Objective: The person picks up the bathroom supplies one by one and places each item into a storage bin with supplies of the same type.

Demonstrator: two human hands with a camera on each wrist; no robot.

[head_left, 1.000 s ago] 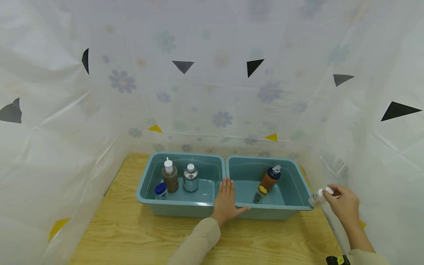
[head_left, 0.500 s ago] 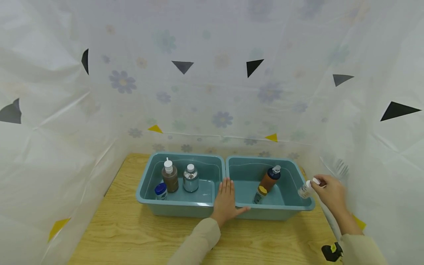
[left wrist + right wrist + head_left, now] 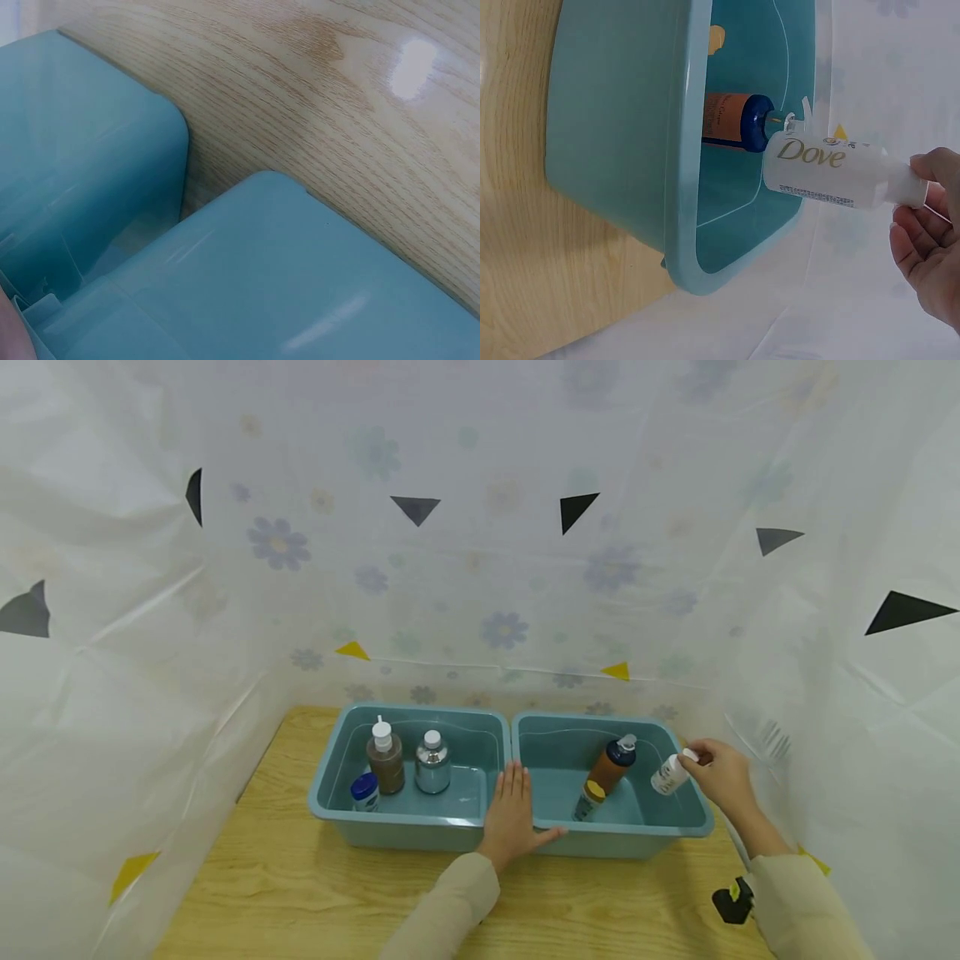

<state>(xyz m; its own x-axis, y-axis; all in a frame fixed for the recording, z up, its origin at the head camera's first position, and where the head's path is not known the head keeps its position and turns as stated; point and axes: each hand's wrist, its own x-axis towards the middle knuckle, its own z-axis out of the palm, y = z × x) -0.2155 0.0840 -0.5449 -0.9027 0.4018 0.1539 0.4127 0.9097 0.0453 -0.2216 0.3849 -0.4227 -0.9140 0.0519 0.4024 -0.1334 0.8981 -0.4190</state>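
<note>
My right hand (image 3: 722,774) pinches a white Dove bottle (image 3: 825,171) by its white cap. In the head view the bottle hangs tilted above the right end of the right teal bin (image 3: 686,827). Inside that bin are an orange-brown bottle with a dark blue top (image 3: 611,766) and a small jar with a yellow cap (image 3: 589,801). My left hand (image 3: 512,817) rests with straight fingers across the adjoining rims of the two bins, thumb out to the right. Only a sliver of the left hand (image 3: 11,334) shows in the left wrist view.
The left teal bin (image 3: 420,821) holds a brown pump bottle (image 3: 386,766), a clear bottle with a white cap (image 3: 432,766) and a blue-lidded jar (image 3: 365,793). Both bins stand on a wooden table (image 3: 300,893), with whitish plastic sheeting (image 3: 480,568) around it.
My right hand has moved left and slightly up with the white bottle, from outside the right bin's edge to above its inside. My left hand has stayed still.
</note>
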